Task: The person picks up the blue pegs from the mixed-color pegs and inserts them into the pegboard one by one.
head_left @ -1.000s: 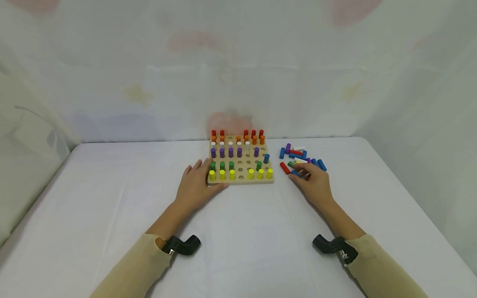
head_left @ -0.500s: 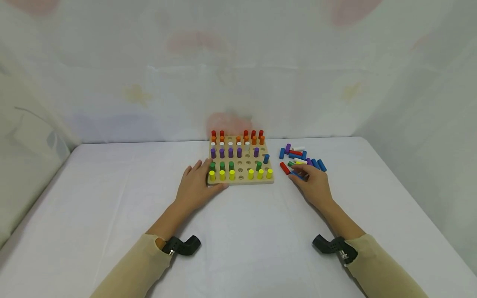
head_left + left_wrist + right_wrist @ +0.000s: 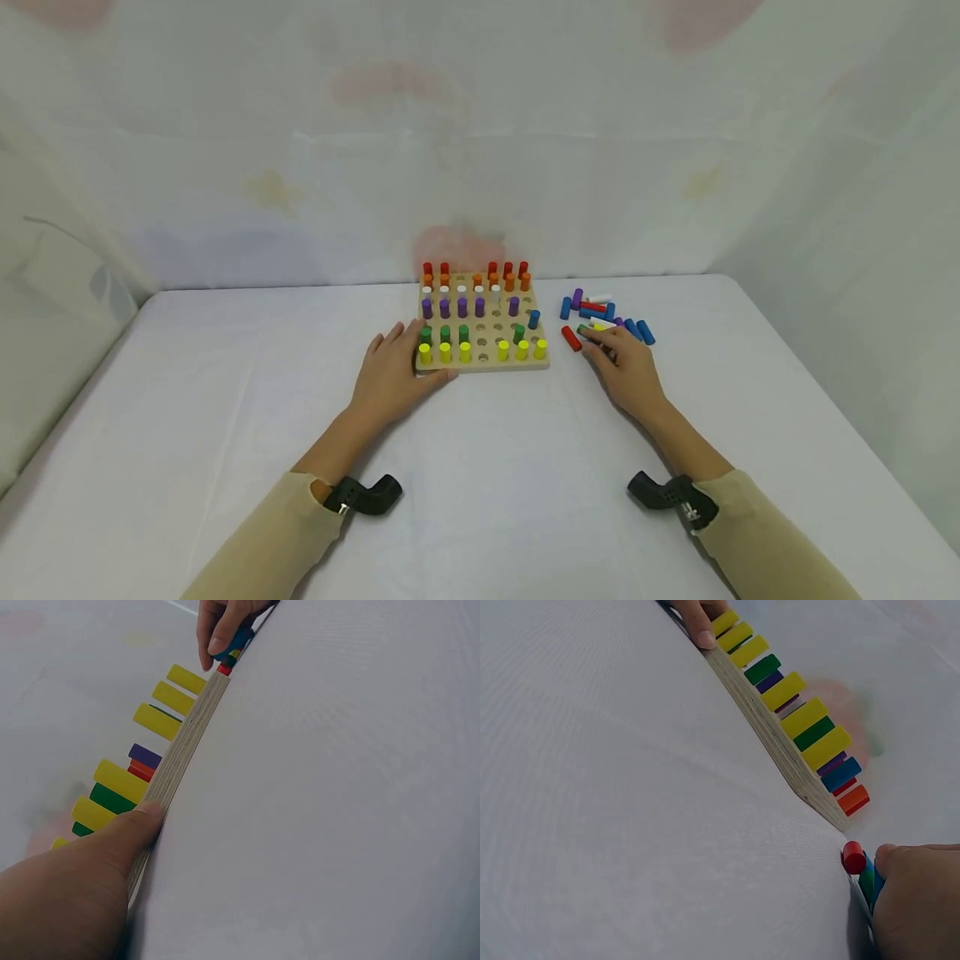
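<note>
On the pegboard (image 3: 483,364), no readable writing shows.

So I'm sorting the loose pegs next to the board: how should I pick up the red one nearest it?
Pinch the red peg across its round sides at mid-length, coming from above. It lies flat on the table, and its left side looks clear of the pile.

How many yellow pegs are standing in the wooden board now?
6. All stand in the nearest row of the wooden board: three yellow pegs at its left end, beside the left hand, and three at its right end.
</note>
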